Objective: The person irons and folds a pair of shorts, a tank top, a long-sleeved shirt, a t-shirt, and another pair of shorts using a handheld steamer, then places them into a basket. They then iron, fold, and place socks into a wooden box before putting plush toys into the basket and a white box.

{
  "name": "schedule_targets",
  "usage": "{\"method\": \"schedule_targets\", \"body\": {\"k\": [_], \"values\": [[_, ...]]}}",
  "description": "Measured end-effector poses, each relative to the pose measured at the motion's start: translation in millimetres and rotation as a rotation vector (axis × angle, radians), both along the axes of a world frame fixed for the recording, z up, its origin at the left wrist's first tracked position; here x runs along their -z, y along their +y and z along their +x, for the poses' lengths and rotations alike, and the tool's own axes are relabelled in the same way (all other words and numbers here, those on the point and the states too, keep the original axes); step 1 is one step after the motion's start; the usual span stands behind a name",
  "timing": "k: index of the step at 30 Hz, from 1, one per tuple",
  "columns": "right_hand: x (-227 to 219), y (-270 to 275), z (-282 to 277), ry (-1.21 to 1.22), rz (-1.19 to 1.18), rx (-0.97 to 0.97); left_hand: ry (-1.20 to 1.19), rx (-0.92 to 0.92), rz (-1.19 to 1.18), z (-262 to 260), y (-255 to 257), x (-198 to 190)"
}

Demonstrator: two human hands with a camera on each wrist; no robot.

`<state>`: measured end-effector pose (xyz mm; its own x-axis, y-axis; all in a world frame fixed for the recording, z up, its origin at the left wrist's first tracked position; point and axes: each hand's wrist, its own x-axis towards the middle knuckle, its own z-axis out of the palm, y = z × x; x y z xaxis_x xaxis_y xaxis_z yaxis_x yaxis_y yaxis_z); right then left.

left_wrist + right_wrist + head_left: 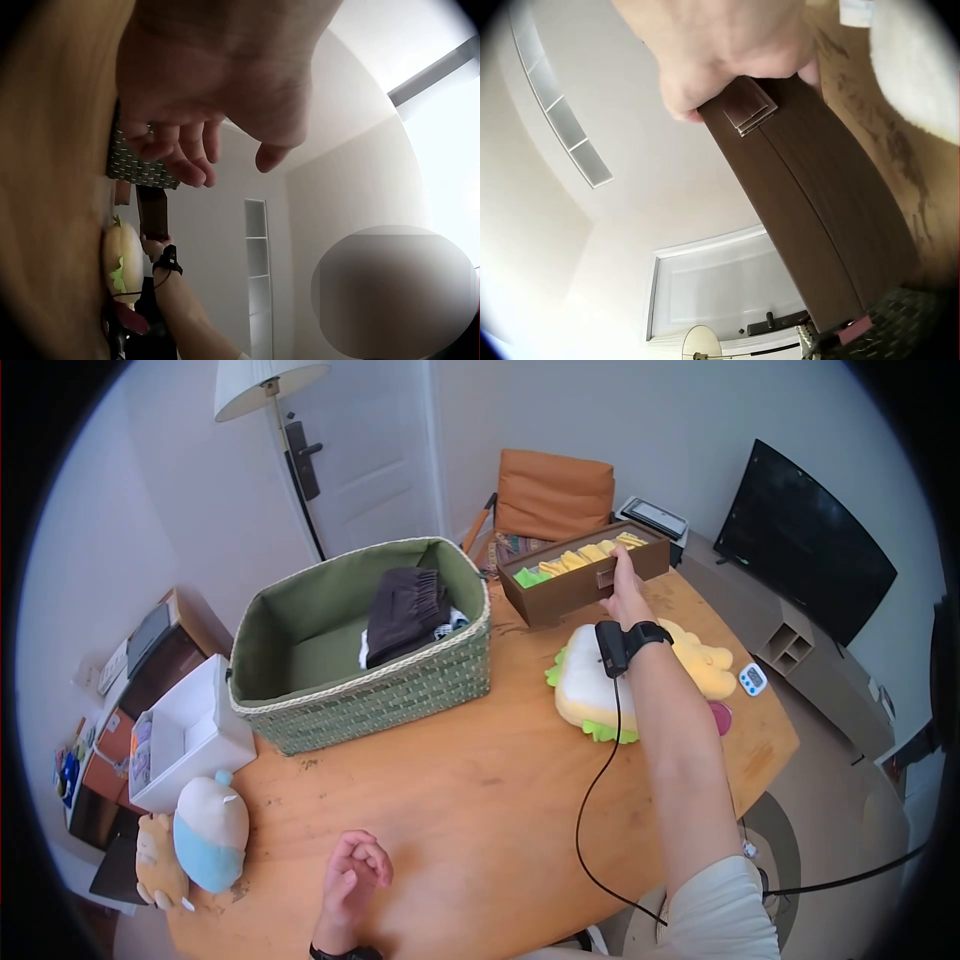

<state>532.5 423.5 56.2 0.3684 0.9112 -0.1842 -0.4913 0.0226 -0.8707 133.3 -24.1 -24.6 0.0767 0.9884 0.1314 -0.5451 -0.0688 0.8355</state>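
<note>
A long brown box (560,598) with yellow and green folded items in its top is at the table's far right. My right hand (627,595) grips its near side by the metal label holder, thumb at the top edge; the right wrist view shows this hand (731,56) on the box (802,195). Over the table's near edge my left hand (357,870) holds nothing, its fingers loosely curled. A green woven basket (385,705) with dark folded clothing (405,615) stands left of the box.
A sandwich-shaped plush (585,685), a yellow plush (705,660) and a small timer (752,679) lie at right. A white box (215,735) and two plush toys (212,835) are at left. A black cable (580,830) runs from the right wrist across the table.
</note>
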Motion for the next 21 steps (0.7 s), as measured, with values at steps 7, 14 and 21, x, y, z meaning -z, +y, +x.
{"method": "schedule_targets", "body": {"k": [7,14,21], "values": [[63.7,45.7,-0.6,0.024,-0.145,-0.025,0.006,-0.001,-0.001,-4.8,2.5,-2.6],[106.3,65.6,20.6,0.176,-0.071,-0.229,-0.045,0.046,0.018,-6.8,0.4,0.7],[101.8,57.9,12.3,0.138,0.015,-0.092,-0.045,0.072,-0.012,-0.1,-0.5,-12.0]]}}
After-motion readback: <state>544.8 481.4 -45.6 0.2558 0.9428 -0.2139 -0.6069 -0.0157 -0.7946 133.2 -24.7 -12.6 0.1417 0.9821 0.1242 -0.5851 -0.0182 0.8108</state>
